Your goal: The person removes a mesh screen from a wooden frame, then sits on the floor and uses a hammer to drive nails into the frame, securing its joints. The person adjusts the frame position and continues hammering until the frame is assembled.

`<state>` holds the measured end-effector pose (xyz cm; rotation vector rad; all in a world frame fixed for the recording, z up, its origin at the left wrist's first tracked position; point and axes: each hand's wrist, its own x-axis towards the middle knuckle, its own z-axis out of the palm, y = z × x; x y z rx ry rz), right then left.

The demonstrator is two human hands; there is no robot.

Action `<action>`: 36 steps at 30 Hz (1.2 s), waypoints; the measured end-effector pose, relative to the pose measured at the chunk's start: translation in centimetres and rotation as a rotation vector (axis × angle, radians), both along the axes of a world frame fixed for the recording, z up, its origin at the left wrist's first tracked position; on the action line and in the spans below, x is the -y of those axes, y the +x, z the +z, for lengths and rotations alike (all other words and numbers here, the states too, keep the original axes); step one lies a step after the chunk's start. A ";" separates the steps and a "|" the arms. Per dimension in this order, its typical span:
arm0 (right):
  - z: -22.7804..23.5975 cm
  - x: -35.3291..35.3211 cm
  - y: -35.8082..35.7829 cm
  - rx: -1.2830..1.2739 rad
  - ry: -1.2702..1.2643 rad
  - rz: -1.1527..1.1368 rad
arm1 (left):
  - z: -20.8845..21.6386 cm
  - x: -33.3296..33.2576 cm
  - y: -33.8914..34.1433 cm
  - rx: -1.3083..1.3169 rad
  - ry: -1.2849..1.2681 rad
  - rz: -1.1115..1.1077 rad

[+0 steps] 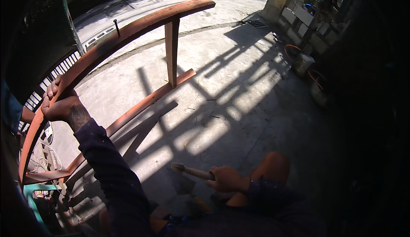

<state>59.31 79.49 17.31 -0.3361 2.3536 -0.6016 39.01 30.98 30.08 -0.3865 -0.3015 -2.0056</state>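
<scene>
A reddish-brown wooden frame stands tilted at the left, its beam (141,23) on the upper side and a lower rail (145,102) joined by a short upright post (171,53). My left hand (64,108) is closed around the upper beam. Fingers (53,87) lie on that beam just beyond it; whose they are I cannot tell. Farther along, a large dark nail (116,27) sticks up from the beam's top. Low in the middle, my right hand (228,179) is closed on the wooden handle of a hammer (194,172), its head pointing left, apart from the frame.
Loose nails (215,117) lie scattered on the sunlit concrete floor (239,147). A blue sleeve (13,109) of another person shows at the left edge. A turquoise frame (32,198) and cables (53,151) are at lower left. Buckets (303,64) and concrete blocks (303,19) stand at right.
</scene>
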 end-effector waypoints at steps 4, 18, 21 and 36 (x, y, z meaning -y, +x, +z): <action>-0.4 -0.5 -0.2 -0.031 -0.055 -0.049 | -3.0 -1.5 0.2 0.261 0.108 0.041; -1.4 -1.3 -1.3 0.001 0.021 -0.018 | -8.2 -7.8 2.8 -0.144 -0.169 -0.271; -1.6 -1.6 -0.7 0.015 0.007 -0.004 | -13.9 -12.0 6.0 0.246 -0.024 -0.042; 1.1 -1.7 1.5 0.256 0.032 0.125 | -36.1 -15.6 22.9 0.574 0.575 -0.193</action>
